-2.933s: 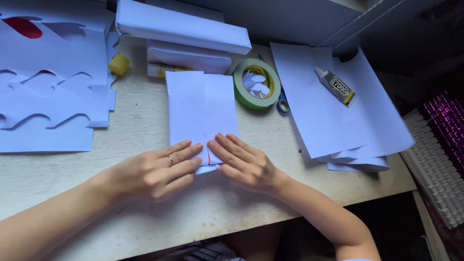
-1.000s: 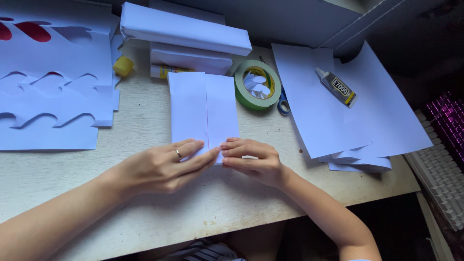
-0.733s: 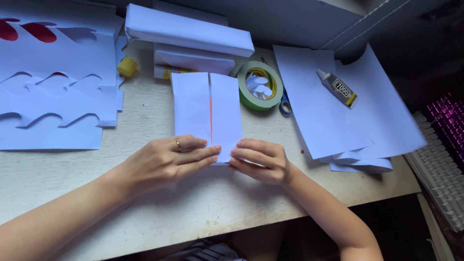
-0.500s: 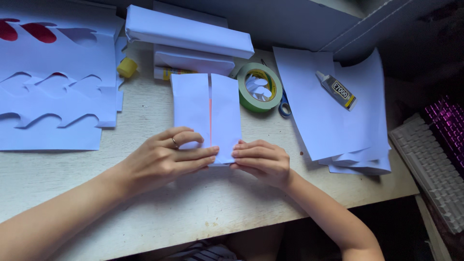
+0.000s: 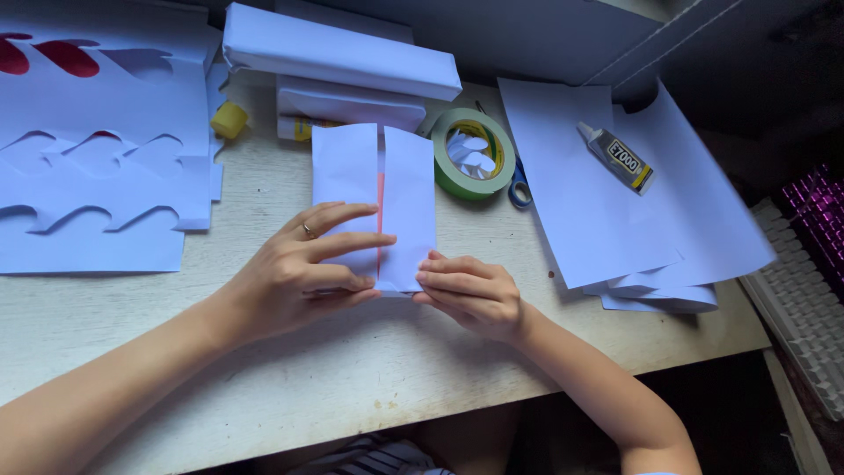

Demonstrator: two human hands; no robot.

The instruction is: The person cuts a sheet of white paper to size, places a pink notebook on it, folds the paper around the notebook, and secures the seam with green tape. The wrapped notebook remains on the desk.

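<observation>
A folded white paper (image 5: 409, 189) lies upright in the middle of the pale wooden desk (image 5: 290, 378), its two side flaps meeting at a centre seam where a pink strip shows. My left hand (image 5: 294, 273) rests on the lower left flap, fingers spread flat and pressing it down; a ring sits on one finger. My right hand (image 5: 466, 295) is curled at the paper's lower right corner, fingertips pinching its bottom edge.
White sheets with heart-shaped cut-outs (image 5: 97, 167) lie at the left. A wrapped ream (image 5: 338, 57), a yellow eraser (image 5: 229, 120), a green tape roll (image 5: 475, 154) and blue scissor handles (image 5: 519, 189) sit behind. A glue tube (image 5: 615, 158) lies on loose sheets (image 5: 615, 202); a keyboard (image 5: 804, 299) is right.
The paper's two flaps have been folded in to the centre, leaving a pink seam. Both hands slid down to its lower edge; the left fingers now spread over the left flap.
</observation>
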